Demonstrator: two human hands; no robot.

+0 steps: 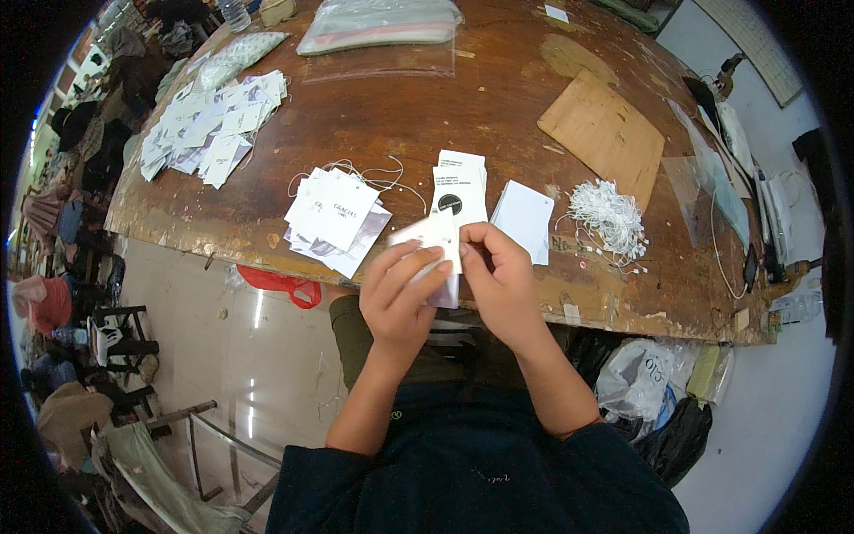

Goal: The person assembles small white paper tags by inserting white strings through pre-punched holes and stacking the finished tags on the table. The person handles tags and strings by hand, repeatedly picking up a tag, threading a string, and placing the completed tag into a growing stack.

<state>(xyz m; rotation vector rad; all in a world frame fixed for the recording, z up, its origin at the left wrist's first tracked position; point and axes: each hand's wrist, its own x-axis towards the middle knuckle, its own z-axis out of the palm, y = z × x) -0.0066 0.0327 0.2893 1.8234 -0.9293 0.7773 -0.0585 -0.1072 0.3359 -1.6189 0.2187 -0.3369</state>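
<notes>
My left hand (402, 294) holds a few white paper tags (433, 238) fanned out at the near edge of a worn wooden table (498, 107). My right hand (503, 276) pinches the top of the same tags with thumb and forefinger. Just left of my hands lies a heap of white tags with thin strings (336, 218). Right behind my hands are a stack of tags with a black dot (460, 185) and a plain white stack (525, 218). A bundle of white string loops (609, 214) lies to the right.
A big pile of white tags (213, 125) covers the far left of the table. Clear plastic bags (378, 25) lie at the back, a brown cardboard piece (603, 132) to the right. Plastic bags (642, 381) sit under the table's right end. Chairs (111, 334) stand at left.
</notes>
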